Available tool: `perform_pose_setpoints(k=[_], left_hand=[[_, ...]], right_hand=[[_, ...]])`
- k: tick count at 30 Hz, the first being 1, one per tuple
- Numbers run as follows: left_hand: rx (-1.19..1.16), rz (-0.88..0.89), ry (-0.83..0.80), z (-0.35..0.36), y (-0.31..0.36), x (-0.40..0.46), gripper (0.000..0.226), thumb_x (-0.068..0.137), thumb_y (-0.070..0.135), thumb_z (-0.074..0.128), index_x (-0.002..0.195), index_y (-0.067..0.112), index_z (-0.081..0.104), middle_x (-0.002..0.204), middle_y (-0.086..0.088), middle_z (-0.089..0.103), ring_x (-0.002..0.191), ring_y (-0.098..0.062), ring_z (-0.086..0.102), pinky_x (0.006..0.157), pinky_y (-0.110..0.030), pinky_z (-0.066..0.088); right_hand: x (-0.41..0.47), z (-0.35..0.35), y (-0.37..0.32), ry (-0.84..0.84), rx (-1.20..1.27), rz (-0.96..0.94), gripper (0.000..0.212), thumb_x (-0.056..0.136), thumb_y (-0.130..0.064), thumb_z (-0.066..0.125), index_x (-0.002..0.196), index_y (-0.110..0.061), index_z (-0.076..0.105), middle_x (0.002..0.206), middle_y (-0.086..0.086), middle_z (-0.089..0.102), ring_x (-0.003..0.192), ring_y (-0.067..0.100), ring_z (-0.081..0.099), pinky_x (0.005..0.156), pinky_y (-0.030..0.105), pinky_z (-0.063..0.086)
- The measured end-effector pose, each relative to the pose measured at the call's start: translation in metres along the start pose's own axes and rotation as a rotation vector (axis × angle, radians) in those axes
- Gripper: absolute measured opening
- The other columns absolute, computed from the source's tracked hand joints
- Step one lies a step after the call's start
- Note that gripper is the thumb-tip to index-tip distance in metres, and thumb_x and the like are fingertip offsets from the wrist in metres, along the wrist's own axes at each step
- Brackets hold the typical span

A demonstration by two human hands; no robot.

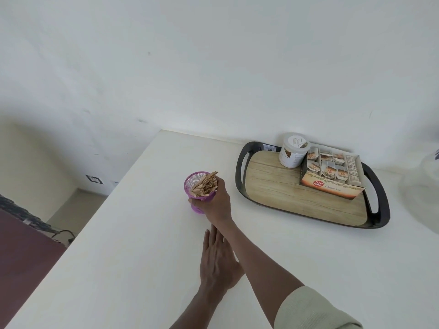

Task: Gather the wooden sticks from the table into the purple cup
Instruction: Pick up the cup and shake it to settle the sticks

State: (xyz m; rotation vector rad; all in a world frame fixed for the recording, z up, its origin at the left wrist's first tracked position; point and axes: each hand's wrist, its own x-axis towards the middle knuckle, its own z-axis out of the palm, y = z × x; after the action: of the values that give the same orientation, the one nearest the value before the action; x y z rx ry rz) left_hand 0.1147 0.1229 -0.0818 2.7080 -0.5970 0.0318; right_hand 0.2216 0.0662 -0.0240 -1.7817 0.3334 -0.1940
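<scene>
The purple cup [198, 193], a mesh pen-holder type, stood upright on the white counter [133, 245], toward its left half and well short of the wall. A bundle of wooden sticks [204, 184] sat inside it, leaning toward the right side of the rim, their flat ends fanned out above the top. The right hand [215, 201] wrapped around the cup's near and right side, its fingers [193, 201] curled against the mesh wall and the thumb side up by the sticks, so the hand was closed on the cup. The right forearm ran back toward the lower right, ending in a pale sleeve [316, 309].

The left hand [217, 260] lay nearer the camera, just under the right forearm, palm down on the counter with its fingers straight and pressed together, pointing toward the cup but apart from it.

To the right, well apart from the cup, a black-rimmed tray [240, 172] with a wood-look floor held a white lidded tub [293, 150] and an open box of tea bags [332, 174], touching each other at the tray's far side.
</scene>
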Motion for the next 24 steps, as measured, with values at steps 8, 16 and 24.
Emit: perform_pose_setpoints(k=[8, 16, 24], left_hand=[[-0.032, -0.039, 0.019, -0.008, 0.005, 0.001, 0.096, 0.079, 0.074, 0.03, 0.156, 0.018, 0.016, 0.164, -0.004, 0.015, 0.152, -0.019, 0.005, 0.124, -0.04, 0.011], [0.027, -0.079, -0.031, -0.005, 0.008, 0.002, 0.1, 0.083, 0.085, 0.022, 0.155, 0.016, 0.021, 0.165, -0.006, 0.007, 0.152, -0.02, 0.001, 0.124, -0.041, 0.006], [-0.083, -0.081, -0.061, 0.002, 0.042, 0.002, 0.091, 0.088, 0.076, 0.028, 0.156, 0.016, 0.018, 0.165, 0.001, 0.002, 0.152, -0.016, -0.004, 0.124, -0.04, 0.003]], right_hand=[[-0.035, -0.049, -0.015, 0.099, 0.124, -0.028, 0.084, 0.054, -0.027, 0.093, 0.126, -0.028, 0.05, 0.116, -0.013, 0.064, 0.107, 0.008, 0.062, 0.09, 0.034, 0.058], [-0.097, -0.14, -0.014, 0.184, 0.061, -0.05, 0.079, 0.06, -0.021, 0.093, 0.126, -0.027, 0.05, 0.113, -0.016, 0.064, 0.104, 0.003, 0.061, 0.077, 0.011, 0.052], [-0.139, -0.21, 0.005, 0.292, 0.008, -0.002, 0.079, 0.058, -0.022, 0.094, 0.126, -0.024, 0.051, 0.115, -0.011, 0.064, 0.108, 0.01, 0.059, 0.072, 0.014, 0.055]])
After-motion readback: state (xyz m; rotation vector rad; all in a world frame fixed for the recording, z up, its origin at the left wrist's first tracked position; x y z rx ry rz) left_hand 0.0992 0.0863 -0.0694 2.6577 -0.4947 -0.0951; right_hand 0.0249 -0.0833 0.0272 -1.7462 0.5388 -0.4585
